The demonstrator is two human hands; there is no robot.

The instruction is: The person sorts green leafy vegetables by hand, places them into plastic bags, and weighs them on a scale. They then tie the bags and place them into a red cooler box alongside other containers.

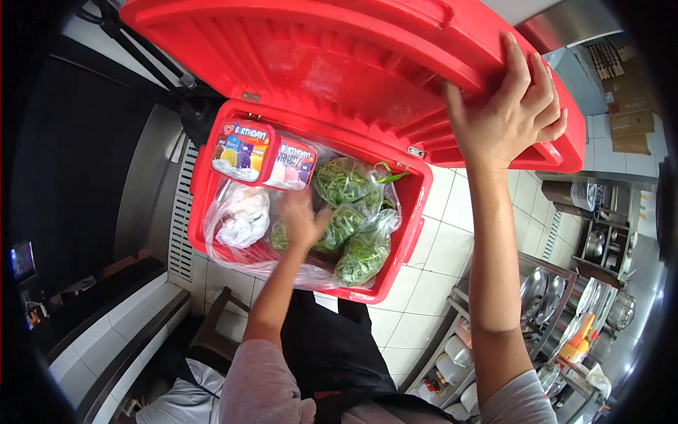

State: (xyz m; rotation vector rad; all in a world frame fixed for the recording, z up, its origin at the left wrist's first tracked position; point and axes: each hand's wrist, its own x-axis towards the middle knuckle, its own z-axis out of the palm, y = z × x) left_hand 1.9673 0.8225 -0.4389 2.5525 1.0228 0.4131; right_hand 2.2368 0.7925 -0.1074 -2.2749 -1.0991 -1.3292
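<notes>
A red cooler box (415,233) stands open in front of me. My right hand (500,116) holds up its raised lid (311,63), fingers curled over the edge. Inside the box, my left hand (300,220) is smeared by motion; its fingertips are partly hidden. It is close to two ice cream tubs (241,152) marked "BIRTHDAY!" and to clear plastic bags of leafy greens (346,180). Left of that hand lies a white crumpled bundle (244,218) in clear plastic. A loose plastic sheet (300,274) drapes along the box's near side.
White floor tiles (441,244) surround the box. To the right, metal racks (526,268) carry pans and dishes. A brown chair (215,328) is at lower left, beside a person's grey clothing (185,389). Cardboard boxes (631,131) sit at far right.
</notes>
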